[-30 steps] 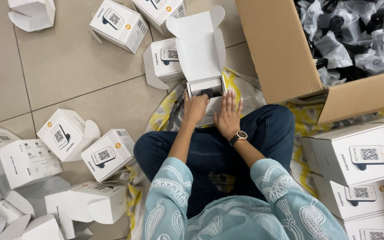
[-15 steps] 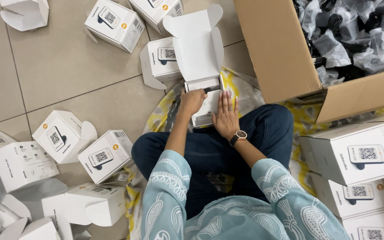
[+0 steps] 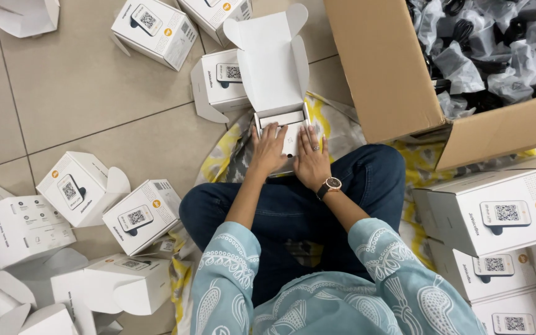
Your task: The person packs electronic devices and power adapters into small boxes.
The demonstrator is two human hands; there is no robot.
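I sit cross-legged on a yellow patterned cloth (image 3: 221,158). A small white carton (image 3: 277,62) with its lid flaps standing up rests in front of my knees. My left hand (image 3: 268,149) lies flat on the carton's left side, fingers spread over the white insert (image 3: 290,127) inside. My right hand (image 3: 310,158), with a wristwatch and a ring, presses flat on the carton's right side. Both palms face down, and what lies under them is hidden.
A big brown cardboard box (image 3: 392,74) full of plastic-wrapped black items stands at the upper right. Stacked closed white cartons (image 3: 491,211) fill the right. Several open white cartons (image 3: 138,214) lie on the tiled floor at left and above.
The view has shifted slightly. Both hands stay on the open carton, with the right hand's fingers now lying flatter on the insert.
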